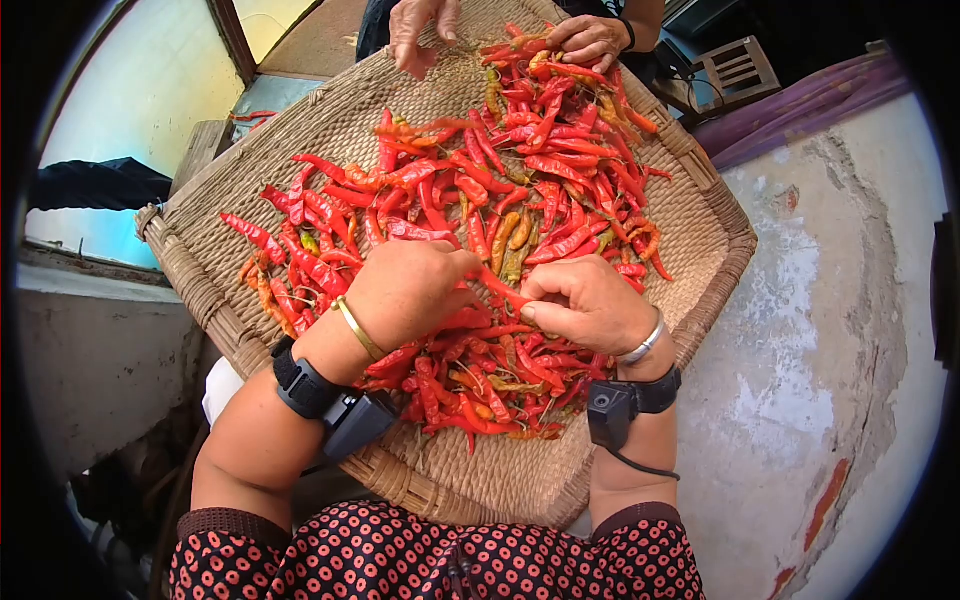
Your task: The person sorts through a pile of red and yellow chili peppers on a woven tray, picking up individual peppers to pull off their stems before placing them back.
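A red chili pepper (503,290) is stretched between my two hands above the middle of a woven basket tray (715,265). My left hand (410,285) has its fingers curled closed at the pepper's left end. At the other end, my right hand (592,305) pinches it between thumb and finger. Under and around both hands lie many red chili peppers (550,165), some wrinkled and a few yellowish or brown. A pile of chili peppers (480,385) sits close to me, below my wrists.
Across the tray another person's hand (420,32) hovers over the rim, and their other hand (590,42) rests on the far peppers. A cracked, patchy wall (790,330) stands at the right. Dark cloth (100,184) hangs at the left, and a small wooden chair (738,72) is behind.
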Demonstrator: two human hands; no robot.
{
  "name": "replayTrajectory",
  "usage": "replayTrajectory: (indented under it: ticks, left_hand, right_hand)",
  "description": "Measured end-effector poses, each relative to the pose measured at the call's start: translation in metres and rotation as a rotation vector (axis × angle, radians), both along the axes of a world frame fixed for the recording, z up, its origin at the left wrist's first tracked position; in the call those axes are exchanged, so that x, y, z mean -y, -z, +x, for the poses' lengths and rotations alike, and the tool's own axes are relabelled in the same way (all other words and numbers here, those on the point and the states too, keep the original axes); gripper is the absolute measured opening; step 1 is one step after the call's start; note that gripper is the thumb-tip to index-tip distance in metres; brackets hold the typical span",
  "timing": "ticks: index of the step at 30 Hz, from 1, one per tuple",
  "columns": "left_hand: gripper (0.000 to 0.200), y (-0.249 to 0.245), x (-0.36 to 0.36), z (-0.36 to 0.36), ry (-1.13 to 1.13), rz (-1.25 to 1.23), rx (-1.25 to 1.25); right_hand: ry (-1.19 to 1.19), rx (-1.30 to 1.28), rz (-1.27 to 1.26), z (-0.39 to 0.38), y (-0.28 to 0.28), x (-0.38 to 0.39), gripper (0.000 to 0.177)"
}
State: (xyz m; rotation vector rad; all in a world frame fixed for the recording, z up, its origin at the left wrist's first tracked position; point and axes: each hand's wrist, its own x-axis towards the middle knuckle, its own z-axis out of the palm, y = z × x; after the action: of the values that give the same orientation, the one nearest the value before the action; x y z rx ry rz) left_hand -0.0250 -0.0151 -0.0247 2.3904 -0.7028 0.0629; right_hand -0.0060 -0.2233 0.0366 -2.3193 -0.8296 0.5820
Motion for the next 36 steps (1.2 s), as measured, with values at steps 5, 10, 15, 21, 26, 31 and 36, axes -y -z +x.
replayTrajectory:
  ticks: [5,10,15,21,26,31,36]
  left_hand:
    - [0.024,-0.003,0.0,0.002,-0.035,0.235,-0.132]
    - [0.023,-0.001,0.002,-0.001,0.165,0.171,-0.131]
    - [0.027,-0.007,0.001,-0.003,0.211,0.242,-0.171]
    - [0.028,0.002,-0.001,-0.003,0.293,0.382,-0.283]
    - [0.024,0.007,-0.001,-0.004,0.283,0.41,-0.268]
    - [0.02,0.0,0.0,-0.003,0.203,0.337,-0.246]
    - [0.015,-0.003,-0.003,0.001,0.18,-0.064,-0.292]
  right_hand:
    - [0.302,-0.32,0.346,-0.002,-0.019,0.019,0.013]
    - [0.643,-0.007,0.996,0.004,-0.006,-0.011,0.025]
    - [0.404,0.209,-0.123,0.014,0.018,0.023,0.033]
    - [0.24,0.467,-0.494,0.016,0.051,0.028,0.033]
    - [0.193,0.62,-0.61,0.019,0.062,0.022,0.017]
    - [0.17,0.474,-0.523,0.01,0.037,0.02,0.009]
    - [0.272,0.193,-0.165,0.005,0.008,0.013,0.015]
